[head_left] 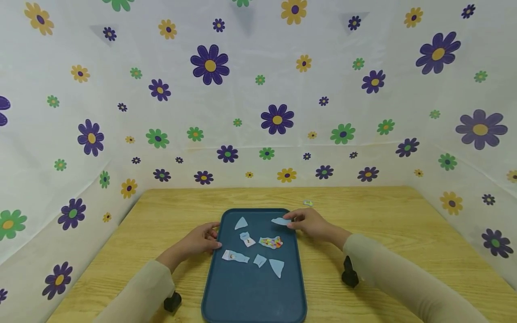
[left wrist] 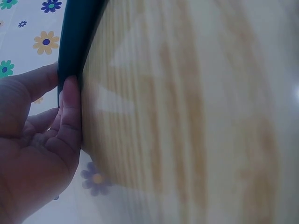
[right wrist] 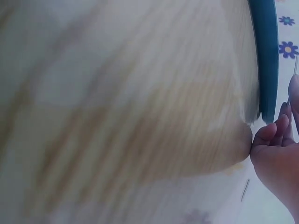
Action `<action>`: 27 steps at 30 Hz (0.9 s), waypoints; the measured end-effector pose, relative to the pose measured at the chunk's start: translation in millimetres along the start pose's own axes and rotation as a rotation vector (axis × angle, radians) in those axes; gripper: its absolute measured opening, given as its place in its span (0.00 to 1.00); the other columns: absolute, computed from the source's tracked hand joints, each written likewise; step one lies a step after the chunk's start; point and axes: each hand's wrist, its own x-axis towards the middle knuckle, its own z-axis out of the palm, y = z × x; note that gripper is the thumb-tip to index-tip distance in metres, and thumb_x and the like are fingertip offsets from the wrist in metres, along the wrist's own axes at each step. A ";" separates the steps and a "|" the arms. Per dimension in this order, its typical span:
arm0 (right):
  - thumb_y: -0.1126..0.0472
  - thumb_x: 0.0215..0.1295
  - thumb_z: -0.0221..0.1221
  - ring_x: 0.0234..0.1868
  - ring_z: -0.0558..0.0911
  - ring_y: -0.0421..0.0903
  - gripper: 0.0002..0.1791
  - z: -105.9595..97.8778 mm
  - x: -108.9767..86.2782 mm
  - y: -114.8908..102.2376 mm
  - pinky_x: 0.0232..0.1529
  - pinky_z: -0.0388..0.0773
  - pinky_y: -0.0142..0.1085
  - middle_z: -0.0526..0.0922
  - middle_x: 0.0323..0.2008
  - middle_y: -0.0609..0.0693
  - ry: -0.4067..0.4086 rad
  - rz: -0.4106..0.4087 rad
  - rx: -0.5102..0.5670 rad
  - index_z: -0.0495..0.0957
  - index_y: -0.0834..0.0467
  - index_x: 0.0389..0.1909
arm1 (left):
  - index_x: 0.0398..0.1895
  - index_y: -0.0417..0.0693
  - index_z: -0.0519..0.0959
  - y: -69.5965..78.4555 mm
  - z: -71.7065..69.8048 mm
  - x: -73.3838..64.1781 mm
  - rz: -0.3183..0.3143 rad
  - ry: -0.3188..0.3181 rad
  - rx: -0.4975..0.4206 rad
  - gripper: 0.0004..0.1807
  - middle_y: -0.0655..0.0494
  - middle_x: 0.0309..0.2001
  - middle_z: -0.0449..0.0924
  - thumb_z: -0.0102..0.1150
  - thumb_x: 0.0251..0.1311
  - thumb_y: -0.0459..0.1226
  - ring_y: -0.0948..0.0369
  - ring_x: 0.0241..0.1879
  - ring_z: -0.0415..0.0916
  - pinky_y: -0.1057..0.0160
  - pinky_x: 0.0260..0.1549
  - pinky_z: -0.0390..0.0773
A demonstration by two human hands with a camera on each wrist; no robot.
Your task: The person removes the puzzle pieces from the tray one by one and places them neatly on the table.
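A dark blue tray (head_left: 252,296) lies on the wooden table with several torn pale-blue paper pieces on it. My left hand (head_left: 199,239) grips the tray's left rim; the left wrist view shows thumb and fingers at the tray edge (left wrist: 77,42). Over the far right corner, my right hand (head_left: 308,223) pinches a pale-blue paper piece (head_left: 280,221) between thumb and fingers. Below it sits a piece with a colourful print (head_left: 271,242). A pale triangle (head_left: 241,223) is at the far left, another (head_left: 276,268) nearer me. Small printed pieces (head_left: 247,239) lie between them.
The wooden table (head_left: 355,206) extends on both sides of the tray. A small printed scrap (head_left: 308,202) lies on it beyond the tray's far right corner. White flowered sheeting (head_left: 250,98) encloses the table at the back and sides.
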 end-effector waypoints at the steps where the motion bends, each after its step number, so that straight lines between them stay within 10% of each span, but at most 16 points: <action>1: 0.62 0.64 0.63 0.31 0.71 0.47 0.13 -1.4 0.0 1.1 0.29 0.68 0.35 0.77 0.32 0.50 -0.001 0.000 0.000 0.83 0.59 0.49 | 0.70 0.33 0.60 0.5 0.3 -0.4 -0.003 0.001 -0.001 0.37 0.47 0.40 0.70 0.64 0.59 0.28 0.56 0.34 0.72 0.59 0.31 0.78; 27: 0.63 0.67 0.60 0.38 0.72 0.49 0.16 -64.6 3.1 37.3 0.36 0.70 0.37 0.78 0.49 0.59 0.054 0.032 -0.053 0.80 0.64 0.54 | 0.70 0.35 0.61 -0.7 -1.0 1.4 -0.032 0.015 -0.011 0.37 0.47 0.40 0.70 0.66 0.58 0.28 0.56 0.34 0.72 0.60 0.32 0.78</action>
